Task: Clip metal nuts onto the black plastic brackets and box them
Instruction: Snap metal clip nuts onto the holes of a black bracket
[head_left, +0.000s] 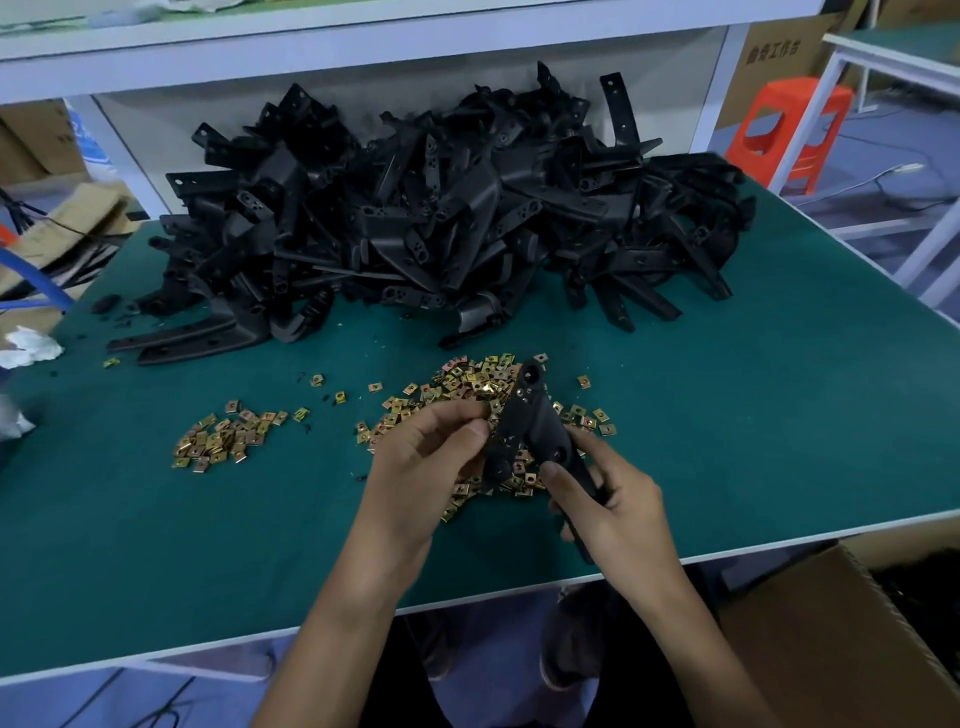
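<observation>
Nearly filling the frame, a green counter (753, 415) carries a tangled heap of black plastic brackets (441, 218) across its upper middle, while a cardboard box (831, 634) waits below the counter's edge at lower right. A loose pile of metal nuts (457, 384) spreads at centre, with a smaller pile (223, 439) well apart to its left. Over the central pile, a person holds a single bracket (530, 421) tilted, its holed end pointing up-frame. The right hand (618, 504) is wrapped round the bracket's lower length. The left hand (426, 457) pinches at its left edge, thumb against fingertips, and whether a nut sits between them is hidden. The hands are close together, joined by the part. The step appears to be seating a nut on the bracket, with this piece not yet boxed. The risk from here looks to be a nut pushed on askew: if it is not square to the edge, it may spring off into the pile or sit off the hole. A slack right-hand hold would let the bracket twist under the push.
</observation>
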